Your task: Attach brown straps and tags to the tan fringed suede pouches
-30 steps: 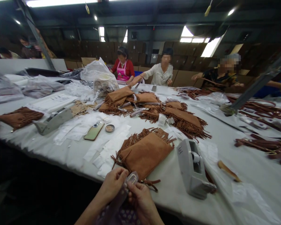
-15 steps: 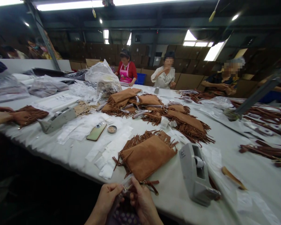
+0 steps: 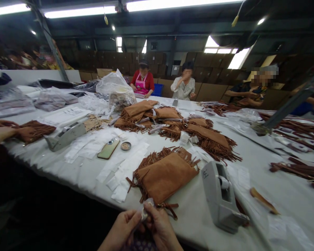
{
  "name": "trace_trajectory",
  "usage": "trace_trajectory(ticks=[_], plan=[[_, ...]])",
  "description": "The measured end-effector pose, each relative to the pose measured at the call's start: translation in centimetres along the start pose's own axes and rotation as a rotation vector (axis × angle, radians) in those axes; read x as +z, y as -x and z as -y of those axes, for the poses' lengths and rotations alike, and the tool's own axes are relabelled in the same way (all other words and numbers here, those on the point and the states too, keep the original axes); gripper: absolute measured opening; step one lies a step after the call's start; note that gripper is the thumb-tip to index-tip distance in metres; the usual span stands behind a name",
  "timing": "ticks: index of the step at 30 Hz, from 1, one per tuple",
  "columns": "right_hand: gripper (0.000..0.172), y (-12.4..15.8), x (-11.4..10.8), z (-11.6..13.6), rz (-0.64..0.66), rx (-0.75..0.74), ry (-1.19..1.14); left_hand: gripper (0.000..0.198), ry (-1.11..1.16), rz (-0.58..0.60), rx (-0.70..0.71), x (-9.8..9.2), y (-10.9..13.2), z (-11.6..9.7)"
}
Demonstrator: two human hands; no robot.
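Note:
Fingers pinched, my left hand [image 3: 123, 226] and my right hand [image 3: 161, 222] meet at the table's front edge. Between their fingertips is a small piece of translucent wrapping [image 3: 148, 202]; something pale shows inside it, too small to name. The lower part of what they hold is hidden by the fingers. Just beyond them a brown suede fringed bag [image 3: 167, 176] lies flat, its fringe toward the back. A zip pull with a leather tassel [image 3: 170, 208] hangs from its near side, close to my right fingers.
A grey tape dispenser [image 3: 222, 198] stands right of the bag. White paper slips [image 3: 120, 177], a phone [image 3: 108, 149] and a small round tin [image 3: 126, 146] lie to the left. More fringed bags [image 3: 206, 134] are piled behind. At far left, another person's hands [image 3: 2, 130] touch a bag.
The wrapping between my fingertips now looks more bunched and shorter. Both hands remain together in nearly the same place, and the view has tilted up slightly.

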State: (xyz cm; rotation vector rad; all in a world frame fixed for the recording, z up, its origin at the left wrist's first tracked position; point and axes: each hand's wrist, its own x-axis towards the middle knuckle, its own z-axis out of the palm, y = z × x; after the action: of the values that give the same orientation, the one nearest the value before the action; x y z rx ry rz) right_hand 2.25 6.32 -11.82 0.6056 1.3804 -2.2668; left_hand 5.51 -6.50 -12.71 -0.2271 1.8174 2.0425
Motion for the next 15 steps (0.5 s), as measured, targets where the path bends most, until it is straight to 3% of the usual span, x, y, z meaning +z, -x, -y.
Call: trace_trajectory(ticks=[3,6,12,15], plan=[[0.041,0.1,0.0,0.0,0.009,-0.007,-0.009,0.052,0.156,-0.030,-0.010,0.2,-0.2,0.3],[0.038,0.2,-0.1,0.2,0.019,0.009,-0.001,0.042,0.195,-0.126,0.097,0.3,-0.2,0.1],[0.029,0.1,0.2,0.3,-0.058,-0.027,0.020,0.040,-0.187,-0.333,0.209,0.9,0.5,0.1],[0.026,0.3,0.4,0.3,-0.088,-0.023,0.017,0.035,-0.287,-0.376,0.313,1.5,0.7,0.6]])
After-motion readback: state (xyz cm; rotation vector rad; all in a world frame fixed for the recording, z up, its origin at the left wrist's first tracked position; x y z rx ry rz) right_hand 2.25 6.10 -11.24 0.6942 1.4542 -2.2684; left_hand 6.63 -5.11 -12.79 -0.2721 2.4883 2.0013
